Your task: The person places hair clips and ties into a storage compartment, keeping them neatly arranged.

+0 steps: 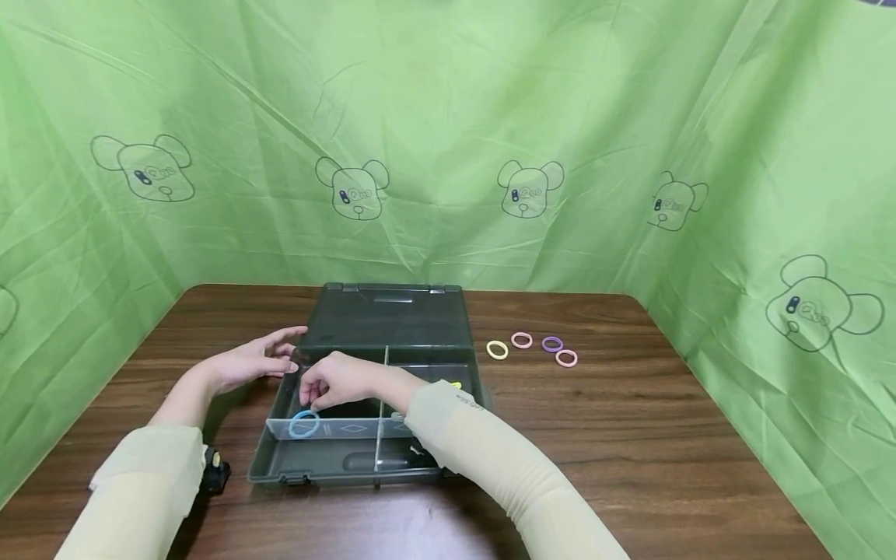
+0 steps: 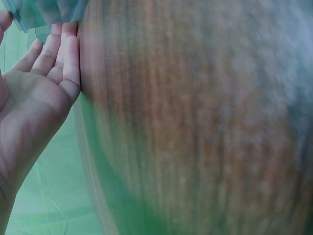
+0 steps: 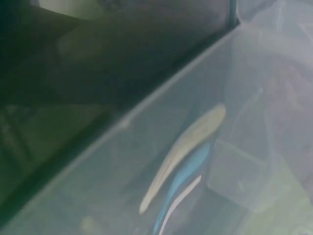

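Note:
In the head view, an open dark translucent divider box stands on the table. My right hand is over its left compartment, fingers curled down. Thumb and fingers pinch the edge of a blue hair tie, which overlaps the clear divider. My left hand lies along the box's left side, fingers extended and touching it. The left wrist view shows that palm with loosely straight fingers. A blurred beige band and blue band show through a clear wall in the right wrist view; no hand appears there.
Right of the box lie a yellow hair tie, two pink ones, one of them farther back, and a purple one. The box lid lies back. A yellow item is in the right compartment. Green cloth surrounds the wooden table.

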The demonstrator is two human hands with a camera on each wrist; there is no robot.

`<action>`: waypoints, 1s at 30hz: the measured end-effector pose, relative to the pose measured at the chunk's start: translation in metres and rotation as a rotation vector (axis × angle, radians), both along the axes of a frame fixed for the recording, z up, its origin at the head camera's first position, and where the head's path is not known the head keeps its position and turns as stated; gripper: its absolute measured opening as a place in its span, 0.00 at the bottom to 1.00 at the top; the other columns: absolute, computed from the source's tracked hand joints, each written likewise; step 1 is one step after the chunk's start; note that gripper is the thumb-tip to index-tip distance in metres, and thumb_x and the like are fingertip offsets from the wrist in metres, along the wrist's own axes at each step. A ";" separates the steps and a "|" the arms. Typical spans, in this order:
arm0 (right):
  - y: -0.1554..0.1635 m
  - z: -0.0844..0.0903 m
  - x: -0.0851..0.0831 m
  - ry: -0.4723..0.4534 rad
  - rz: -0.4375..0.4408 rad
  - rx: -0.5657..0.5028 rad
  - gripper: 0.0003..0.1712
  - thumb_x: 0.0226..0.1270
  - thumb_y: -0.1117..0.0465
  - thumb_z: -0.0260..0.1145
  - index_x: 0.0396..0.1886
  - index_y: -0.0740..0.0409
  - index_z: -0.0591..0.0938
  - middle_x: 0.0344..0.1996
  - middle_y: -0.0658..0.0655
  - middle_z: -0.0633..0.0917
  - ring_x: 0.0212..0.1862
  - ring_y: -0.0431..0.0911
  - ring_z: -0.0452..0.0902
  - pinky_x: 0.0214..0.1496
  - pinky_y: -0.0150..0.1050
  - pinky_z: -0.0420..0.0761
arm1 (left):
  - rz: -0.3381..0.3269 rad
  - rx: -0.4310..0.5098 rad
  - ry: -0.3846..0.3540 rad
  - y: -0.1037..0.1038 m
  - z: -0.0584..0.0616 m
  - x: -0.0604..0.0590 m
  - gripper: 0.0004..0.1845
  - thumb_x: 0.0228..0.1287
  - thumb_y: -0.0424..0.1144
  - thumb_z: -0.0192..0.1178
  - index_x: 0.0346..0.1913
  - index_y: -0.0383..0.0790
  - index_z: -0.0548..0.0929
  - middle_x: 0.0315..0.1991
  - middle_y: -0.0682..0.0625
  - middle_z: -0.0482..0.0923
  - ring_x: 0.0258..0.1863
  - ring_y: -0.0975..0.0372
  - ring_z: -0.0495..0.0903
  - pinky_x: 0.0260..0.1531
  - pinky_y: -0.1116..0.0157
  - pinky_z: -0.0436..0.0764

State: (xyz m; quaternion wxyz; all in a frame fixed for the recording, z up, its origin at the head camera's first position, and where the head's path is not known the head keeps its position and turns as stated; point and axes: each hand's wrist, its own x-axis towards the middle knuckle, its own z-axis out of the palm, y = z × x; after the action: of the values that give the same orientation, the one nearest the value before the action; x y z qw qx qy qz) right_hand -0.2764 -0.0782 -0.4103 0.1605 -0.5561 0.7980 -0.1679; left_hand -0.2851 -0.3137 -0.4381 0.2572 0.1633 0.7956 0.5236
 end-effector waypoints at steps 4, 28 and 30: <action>0.008 0.006 -0.004 -0.009 0.001 -0.003 0.06 0.61 0.60 0.68 0.39 0.53 0.83 0.31 0.43 0.83 0.34 0.28 0.75 0.41 0.17 0.71 | -0.013 0.003 0.011 -0.004 -0.001 0.001 0.41 0.68 0.38 0.54 0.75 0.42 0.41 0.62 0.30 0.59 0.53 0.58 0.72 0.50 0.63 0.73; 0.078 0.041 -0.014 -0.033 -0.040 -0.157 0.09 0.60 0.61 0.69 0.41 0.53 0.84 0.32 0.44 0.84 0.36 0.31 0.76 0.44 0.26 0.76 | 0.007 -0.010 0.005 0.001 0.000 0.000 0.41 0.67 0.38 0.56 0.75 0.45 0.43 0.62 0.31 0.62 0.53 0.57 0.76 0.49 0.68 0.74; 0.086 0.045 -0.015 -0.027 -0.046 -0.163 0.09 0.60 0.60 0.69 0.41 0.52 0.83 0.32 0.44 0.84 0.36 0.31 0.76 0.43 0.27 0.76 | 0.003 -0.007 0.009 0.001 0.001 -0.001 0.41 0.67 0.38 0.56 0.75 0.44 0.42 0.62 0.30 0.61 0.53 0.57 0.76 0.49 0.69 0.74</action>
State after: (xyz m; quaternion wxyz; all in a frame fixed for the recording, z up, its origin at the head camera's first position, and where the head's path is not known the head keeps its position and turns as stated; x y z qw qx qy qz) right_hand -0.2916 0.0073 -0.3651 0.1216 -0.5466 0.7920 -0.2434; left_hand -0.2862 -0.3123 -0.4374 0.2533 0.1638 0.7988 0.5205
